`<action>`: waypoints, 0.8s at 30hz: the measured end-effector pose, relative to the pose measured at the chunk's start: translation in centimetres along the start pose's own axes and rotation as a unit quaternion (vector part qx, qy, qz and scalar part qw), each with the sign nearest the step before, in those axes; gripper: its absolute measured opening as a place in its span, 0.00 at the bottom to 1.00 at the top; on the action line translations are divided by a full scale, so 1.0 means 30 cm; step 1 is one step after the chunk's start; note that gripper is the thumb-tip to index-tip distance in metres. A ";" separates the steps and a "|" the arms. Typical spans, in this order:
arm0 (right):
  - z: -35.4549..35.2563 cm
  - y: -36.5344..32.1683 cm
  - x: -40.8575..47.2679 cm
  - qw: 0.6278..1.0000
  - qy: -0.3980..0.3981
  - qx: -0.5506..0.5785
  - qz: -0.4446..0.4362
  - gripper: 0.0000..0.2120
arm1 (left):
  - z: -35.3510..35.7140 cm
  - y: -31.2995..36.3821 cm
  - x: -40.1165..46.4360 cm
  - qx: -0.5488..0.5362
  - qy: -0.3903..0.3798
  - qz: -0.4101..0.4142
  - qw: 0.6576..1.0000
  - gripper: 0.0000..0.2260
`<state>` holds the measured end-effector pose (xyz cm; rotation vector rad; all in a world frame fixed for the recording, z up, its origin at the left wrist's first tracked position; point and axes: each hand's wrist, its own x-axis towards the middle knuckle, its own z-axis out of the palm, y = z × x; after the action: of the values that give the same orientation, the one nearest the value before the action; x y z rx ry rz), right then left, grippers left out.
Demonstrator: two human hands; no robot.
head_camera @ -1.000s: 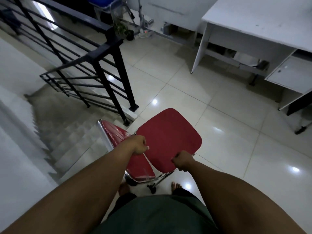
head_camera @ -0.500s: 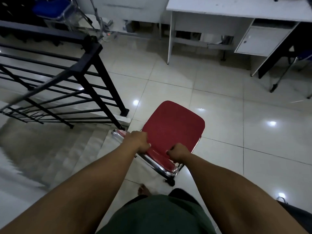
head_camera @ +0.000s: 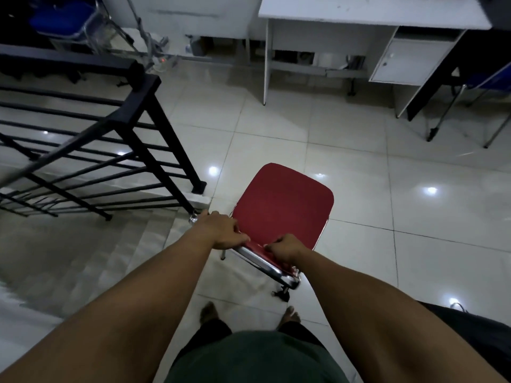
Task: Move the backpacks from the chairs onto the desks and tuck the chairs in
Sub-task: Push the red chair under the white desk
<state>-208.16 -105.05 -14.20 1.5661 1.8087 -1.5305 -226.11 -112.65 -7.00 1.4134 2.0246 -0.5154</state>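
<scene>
Both hands are clamped on the red chair: the left hand wraps the chrome top rail of the backrest near its left end, the right hand is fisted on the same rail further along. The chair stands out on the tiled floor, just beside the black stair railing and well apart from the white table ahead. Its seat is bare, no backpack on it, so that part looks done for this chair. Still to go, I'd say: cross the open floor and slide it under the table. No backpack is clearly visible anywhere; a blue chair sits at the right edge.
</scene>
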 end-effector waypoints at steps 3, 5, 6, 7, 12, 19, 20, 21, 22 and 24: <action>0.029 -0.029 -0.013 0.999 0.020 0.034 0.001 0.12 | -0.031 -0.061 -0.009 0.007 -0.045 0.072 0.996 0.37; 0.061 -0.049 -0.033 0.999 0.036 0.033 0.000 0.14 | -0.026 -0.100 -0.009 0.059 -0.057 0.128 0.988 0.40; 0.072 -0.054 -0.039 0.999 0.044 0.016 0.002 0.15 | -0.016 -0.113 -0.005 0.086 -0.047 0.148 0.984 0.40; 0.082 -0.058 -0.047 0.998 0.058 -0.003 0.001 0.17 | -0.004 -0.125 0.005 0.109 -0.029 0.162 0.980 0.38; 0.112 -0.078 -0.148 0.992 0.121 -0.013 -0.045 0.35 | 0.033 -0.137 0.045 0.126 0.037 0.176 0.976 0.22; 0.191 -0.032 -0.245 0.906 0.213 -0.339 -0.138 0.14 | 0.064 -0.144 0.047 0.117 0.078 0.177 0.974 0.14; 0.190 -0.035 -0.243 0.899 0.224 -0.352 -0.134 0.10 | 0.069 -0.143 0.049 0.116 0.082 0.173 0.975 0.15; 0.187 -0.038 -0.240 0.895 0.227 -0.360 -0.134 0.10 | 0.072 -0.142 0.051 0.115 0.084 0.168 0.975 0.15; 0.178 -0.042 -0.235 0.892 0.220 -0.371 -0.138 0.10 | 0.070 -0.140 0.053 0.111 0.086 0.161 0.977 0.15; 0.157 -0.046 -0.227 0.885 0.205 -0.389 -0.154 0.10 | 0.063 -0.136 0.059 0.094 0.078 0.149 0.981 0.17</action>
<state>-208.71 -112.36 -10.08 1.2646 2.5499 -0.3998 -229.87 -114.06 -9.70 1.8862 1.8719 -0.4864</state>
